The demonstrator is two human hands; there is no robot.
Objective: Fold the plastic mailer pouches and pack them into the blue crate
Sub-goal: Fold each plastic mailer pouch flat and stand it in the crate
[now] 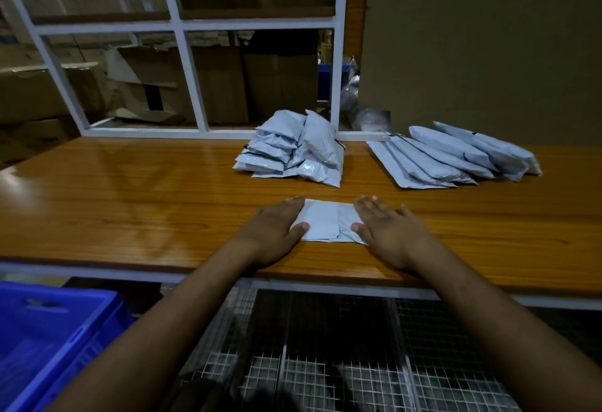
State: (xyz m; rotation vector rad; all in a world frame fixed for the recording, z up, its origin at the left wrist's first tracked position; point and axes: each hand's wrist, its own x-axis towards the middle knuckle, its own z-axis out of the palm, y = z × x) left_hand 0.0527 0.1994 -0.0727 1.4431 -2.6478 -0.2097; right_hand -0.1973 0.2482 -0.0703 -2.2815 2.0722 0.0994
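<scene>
Pressing flat, your left hand (276, 232) and right hand (387, 232), fingers straight, pin the folded pouch (325, 224) on the table (130, 203).

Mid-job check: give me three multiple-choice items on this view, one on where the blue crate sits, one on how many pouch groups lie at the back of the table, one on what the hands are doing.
1. Where is the blue crate?
A. On the table beside the pouches
B. Below the table's front edge, at lower left
C. On the white shelf frame

2. How many separate groups of pouches lie behind the pouch under the hands?
A. One
B. Two
C. Four

3. What are the hands doing to the folded pouch?
A. Pressing it flat from both ends
B. Lifting it clear of the table
C. Neither touches it

Answers:
1 B: the crate shows under the wooden table, at lower left.
2 B: a heaped pile and a fanned row lie apart.
3 A: the left hand and the right hand lie with straight fingers on its ends.
</scene>
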